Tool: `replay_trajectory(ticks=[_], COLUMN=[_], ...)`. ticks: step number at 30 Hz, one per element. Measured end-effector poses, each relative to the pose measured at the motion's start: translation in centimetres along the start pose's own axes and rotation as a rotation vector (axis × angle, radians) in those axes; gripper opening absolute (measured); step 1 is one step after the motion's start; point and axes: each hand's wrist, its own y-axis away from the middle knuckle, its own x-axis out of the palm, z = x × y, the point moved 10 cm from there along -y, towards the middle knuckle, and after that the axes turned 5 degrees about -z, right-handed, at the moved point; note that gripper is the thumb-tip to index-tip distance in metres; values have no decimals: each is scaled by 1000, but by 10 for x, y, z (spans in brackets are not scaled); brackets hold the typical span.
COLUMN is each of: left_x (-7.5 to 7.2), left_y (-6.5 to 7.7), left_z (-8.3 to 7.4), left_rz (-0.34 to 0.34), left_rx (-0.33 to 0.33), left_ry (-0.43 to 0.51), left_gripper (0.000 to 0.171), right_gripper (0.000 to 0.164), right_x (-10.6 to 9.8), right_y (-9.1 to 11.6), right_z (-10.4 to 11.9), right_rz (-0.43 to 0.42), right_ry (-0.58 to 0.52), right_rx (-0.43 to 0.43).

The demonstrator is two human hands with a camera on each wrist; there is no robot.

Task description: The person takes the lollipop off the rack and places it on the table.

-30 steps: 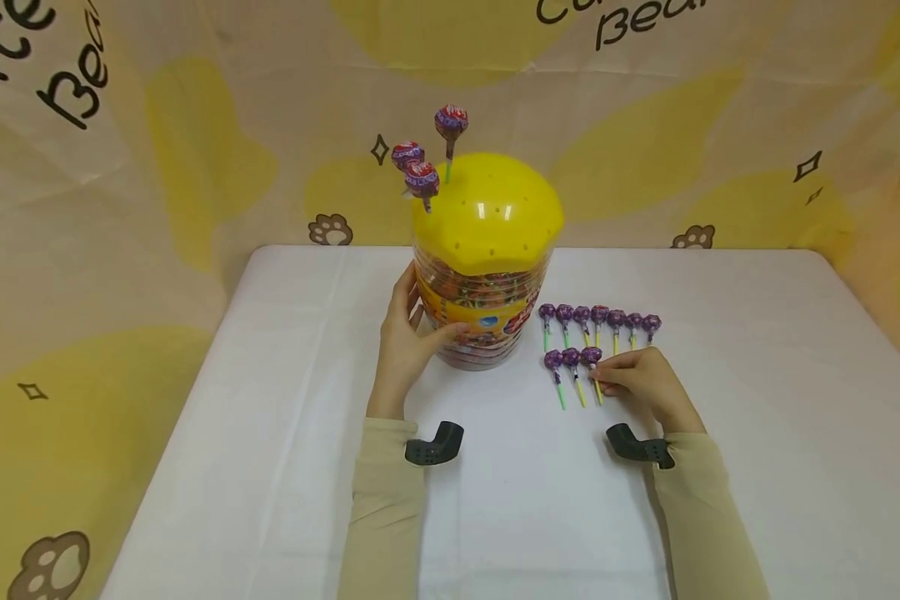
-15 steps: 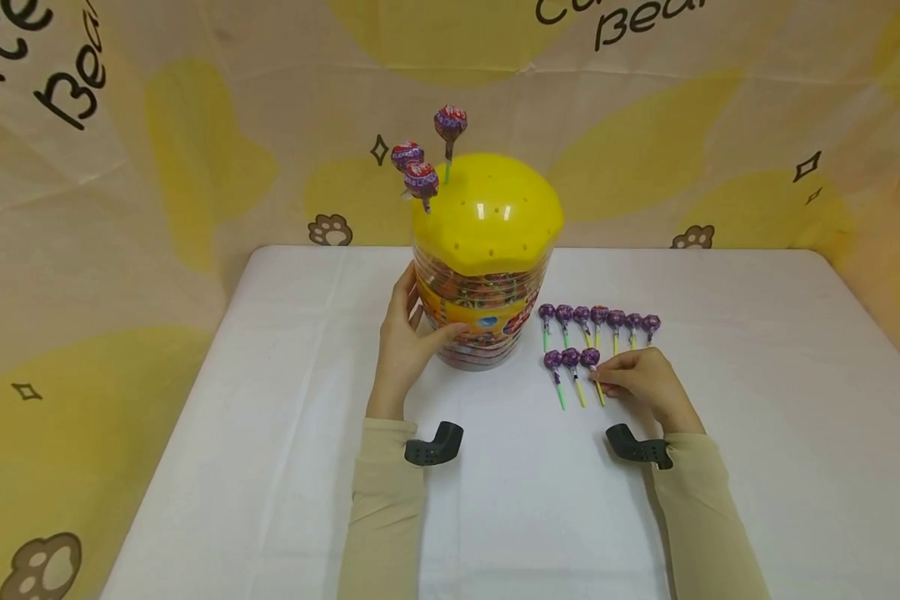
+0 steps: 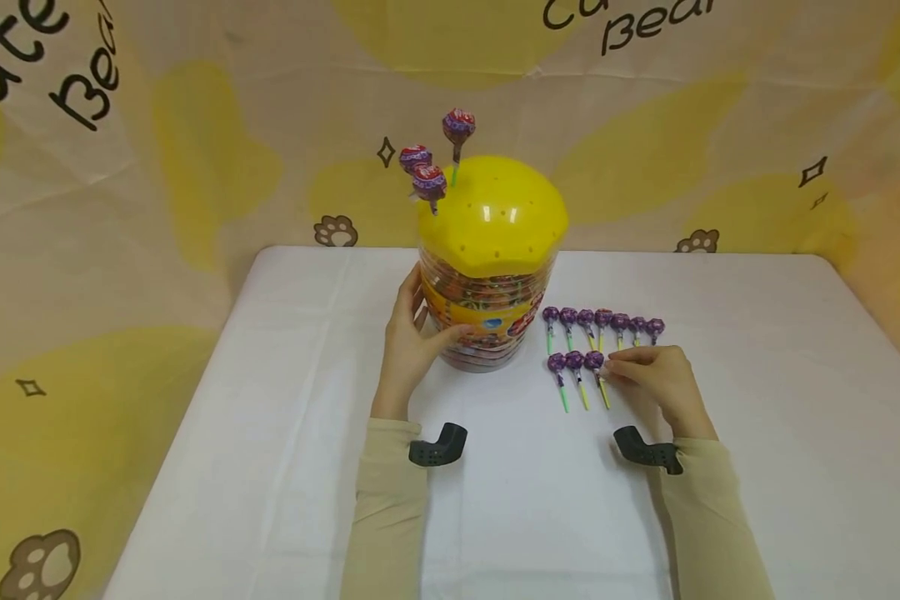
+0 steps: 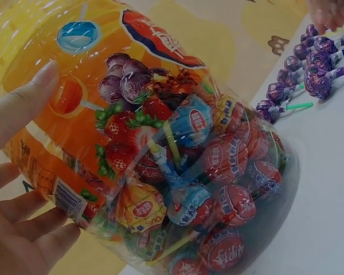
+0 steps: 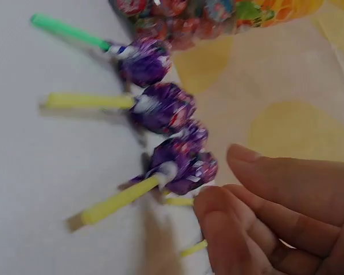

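A clear ribbed plastic jar [image 3: 476,293] full of wrapped lollipops stands upright on the white table under a domed yellow lid [image 3: 506,187]. My left hand [image 3: 408,350] holds its left side, thumb across the orange label and fingers round the back. Three purple-wrapped lollipops [image 3: 459,125] stick up from the lid's left side. Beside the front row's rightmost lollipop [image 5: 172,163], my right hand [image 3: 660,379] hovers with thumb and forefinger parted and nothing between them. That front row holds three lollipops with green or yellow sticks.
Behind the front row lies a longer row of several purple lollipops [image 3: 603,319], right of the jar. A cloth backdrop [image 3: 630,142] with yellow patches and paw prints hangs along the table's back and sides. Each wrist bears a black camera mount [image 3: 438,446].
My right hand has let go of the front row's rightmost lollipop and drawn slightly to the right. The left hand and jar stay in place; the head view has shifted a little.
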Motion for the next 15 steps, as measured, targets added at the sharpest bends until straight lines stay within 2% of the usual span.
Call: replay_trajectory(ticks=[8,12,15], left_x=[-1,-1,-1], left_y=[-2,0,1], left_z=[-1,-1,0], left_rz=[-16,-18,-21], left_rx=[49,48,42], left_ry=[-14,-19,-22], left_gripper=[94,95,95], right_gripper=[41,38,33], right_x=[-11,-15,-18], right_y=[5,11,18], right_z=[39,65,87], right_rz=[-111,-163,-170], right_ry=[-170,-269,-340], right_rx=[-108,-167,-224])
